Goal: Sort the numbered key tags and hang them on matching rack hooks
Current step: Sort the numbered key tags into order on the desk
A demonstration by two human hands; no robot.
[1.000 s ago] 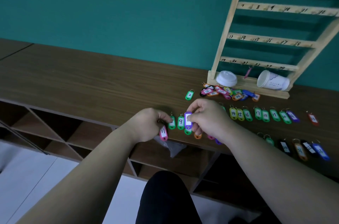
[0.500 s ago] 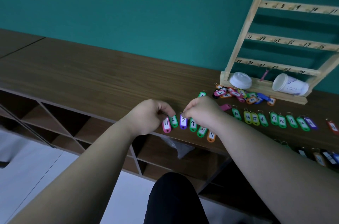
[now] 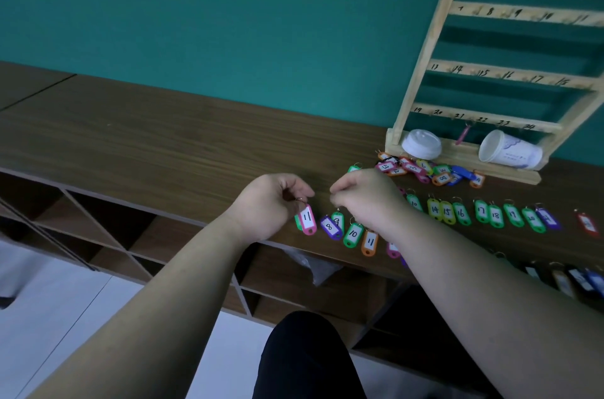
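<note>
Your left hand (image 3: 271,202) pinched the ring of the pink tag (image 3: 307,219), dangling near the counter's (image 3: 163,143) front edge, while your right hand (image 3: 366,196) curled above the sorted row (image 3: 461,212), its grasp impossible to tell. Risk noted: that forearm sat over edge-side tags and could sweep them off. Legible: pink tag 11; purple tag (image 3: 329,227) 8; orange tag (image 3: 370,241) 11; rack (image 3: 425,49) rails 13–18, 19–24.
</note>
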